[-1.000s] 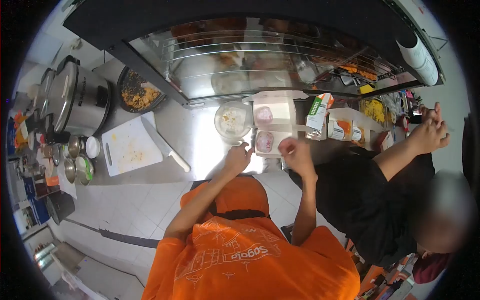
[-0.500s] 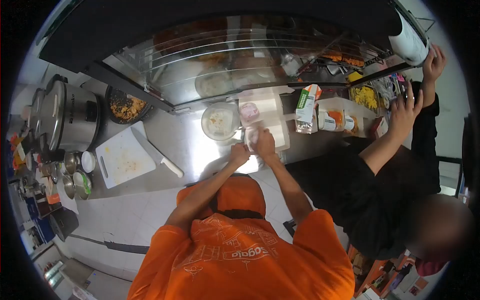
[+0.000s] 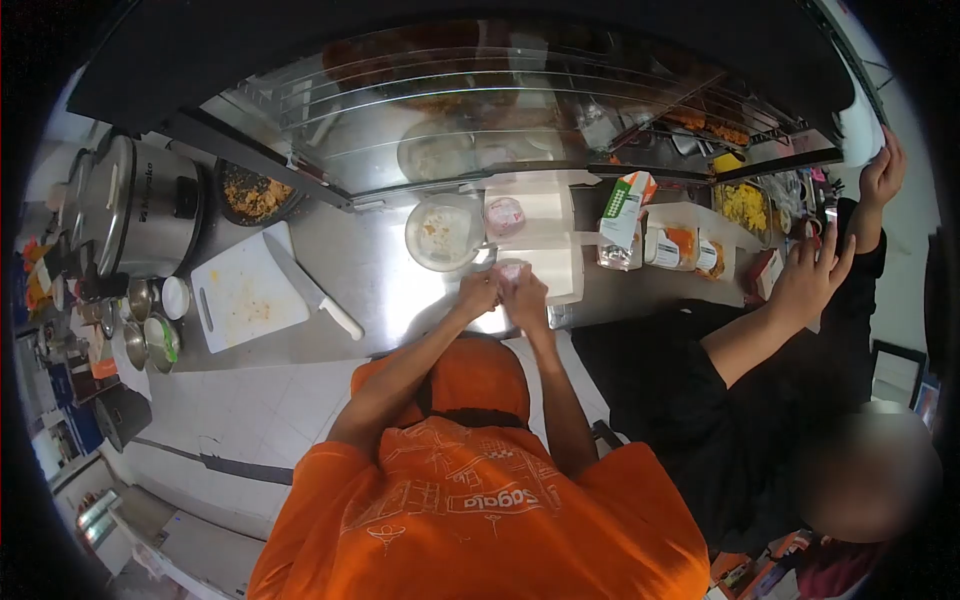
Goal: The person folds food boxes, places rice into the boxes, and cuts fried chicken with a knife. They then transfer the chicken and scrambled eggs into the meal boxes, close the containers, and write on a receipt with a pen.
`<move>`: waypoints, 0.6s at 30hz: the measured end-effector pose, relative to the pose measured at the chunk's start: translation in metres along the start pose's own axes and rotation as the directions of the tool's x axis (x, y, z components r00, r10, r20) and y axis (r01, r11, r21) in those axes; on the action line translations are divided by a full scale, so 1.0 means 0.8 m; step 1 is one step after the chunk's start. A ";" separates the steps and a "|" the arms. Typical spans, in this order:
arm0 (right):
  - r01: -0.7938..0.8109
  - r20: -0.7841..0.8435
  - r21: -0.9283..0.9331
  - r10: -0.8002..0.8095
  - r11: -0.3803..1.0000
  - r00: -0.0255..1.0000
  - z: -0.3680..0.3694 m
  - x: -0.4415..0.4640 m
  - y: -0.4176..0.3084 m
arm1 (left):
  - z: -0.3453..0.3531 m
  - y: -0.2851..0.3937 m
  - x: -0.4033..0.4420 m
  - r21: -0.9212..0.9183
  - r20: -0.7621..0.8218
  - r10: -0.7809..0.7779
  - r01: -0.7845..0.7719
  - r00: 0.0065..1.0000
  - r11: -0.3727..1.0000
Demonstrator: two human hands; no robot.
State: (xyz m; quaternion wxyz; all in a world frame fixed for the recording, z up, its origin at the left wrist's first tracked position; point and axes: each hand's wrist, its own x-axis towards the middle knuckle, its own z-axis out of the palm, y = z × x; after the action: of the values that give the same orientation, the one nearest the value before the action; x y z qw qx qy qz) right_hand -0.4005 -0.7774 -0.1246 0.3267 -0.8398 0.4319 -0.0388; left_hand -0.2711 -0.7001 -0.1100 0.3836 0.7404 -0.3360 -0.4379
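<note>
Close together at the counter's front edge, my left hand [image 3: 479, 293] and my right hand [image 3: 526, 302] are both closed. A small pinkish-white wrapped bundle [image 3: 511, 271] shows at the fingertips, and both hands grip it. What is inside the wrap is hidden. Just beyond lies an open white cardboard food box [image 3: 552, 262], with a similar round wrapped bundle [image 3: 504, 216] in its far left part. A clear round bowl [image 3: 443, 233] with a little pale brown food residue stands left of the box.
Further left are a knife [image 3: 318, 290] on a white cutting board [image 3: 248, 290], a pan of brown crumbly food [image 3: 254, 192] and a slow cooker [image 3: 150, 205]. At right stand filled food boxes [image 3: 672, 250] and a printed carton [image 3: 622, 215]. A co-worker's arm [image 3: 770, 312] reaches in there.
My hands have drawn closer together around the wrapped bundle, with the right hand slightly lower. The co-worker's hands have shifted a little to the right and down. The view has moved slightly.
</note>
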 end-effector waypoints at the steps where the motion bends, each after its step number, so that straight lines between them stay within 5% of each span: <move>1: -0.008 -0.064 0.085 0.014 0.996 0.998 -0.031 -0.005 -0.012 | 0.006 -0.008 0.000 -0.074 -0.068 0.010 -0.015 0.998 0.997; 4: -0.262 0.193 0.092 0.241 0.961 0.951 -0.058 0.002 -0.017 | 0.011 -0.029 0.013 -0.048 -0.109 0.062 -0.067 0.992 0.997; 7: -0.085 0.181 0.053 0.074 0.995 0.981 -0.090 0.004 -0.008 | 0.014 -0.036 0.010 0.016 -0.076 0.077 -0.076 0.994 0.997; 8: 0.000 0.164 0.051 -0.009 0.999 0.986 -0.110 0.007 -0.014 | 0.015 -0.032 0.012 -0.124 -0.064 -0.057 0.049 0.996 0.991; 9: -0.068 0.044 0.127 0.063 0.990 0.997 -0.102 0.004 0.008 | 0.016 -0.025 0.013 -0.261 -0.050 -0.190 0.171 0.980 0.950; 11: -0.066 0.117 0.408 0.019 0.911 0.993 -0.161 0.020 -0.016 | 0.000 0.010 0.000 -0.116 -0.017 -0.190 0.187 0.982 0.976; 12: 0.009 -0.062 0.555 0.031 0.831 0.998 -0.198 0.027 -0.066 | -0.007 0.022 -0.008 -0.039 0.001 -0.193 0.193 0.981 0.980; 13: 0.083 -0.245 0.397 0.019 0.914 0.969 -0.219 0.042 -0.095 | 0.007 -0.004 -0.004 0.080 -0.125 -0.050 0.060 0.991 0.995; 14: 0.130 -0.217 0.283 -0.069 0.950 0.974 -0.223 0.066 -0.104 | 0.007 -0.004 -0.003 0.117 -0.095 -0.058 0.069 0.994 0.991; 16: 0.234 -0.133 0.046 -0.227 0.971 0.965 -0.230 0.117 -0.115 | 0.006 0.004 -0.002 0.187 -0.031 -0.079 0.083 0.996 0.979; 18: 0.193 0.152 -0.279 -0.155 0.941 0.976 -0.184 0.179 -0.080 | 0.001 0.024 -0.006 0.103 -0.003 -0.142 0.141 0.990 0.985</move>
State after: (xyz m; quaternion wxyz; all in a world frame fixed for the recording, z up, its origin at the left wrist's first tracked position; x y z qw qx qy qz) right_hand -0.3178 -0.9344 -0.0030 0.2212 -0.9145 0.3349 0.0505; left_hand -0.2765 -0.7056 -0.0918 0.3120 0.7804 -0.3055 -0.4475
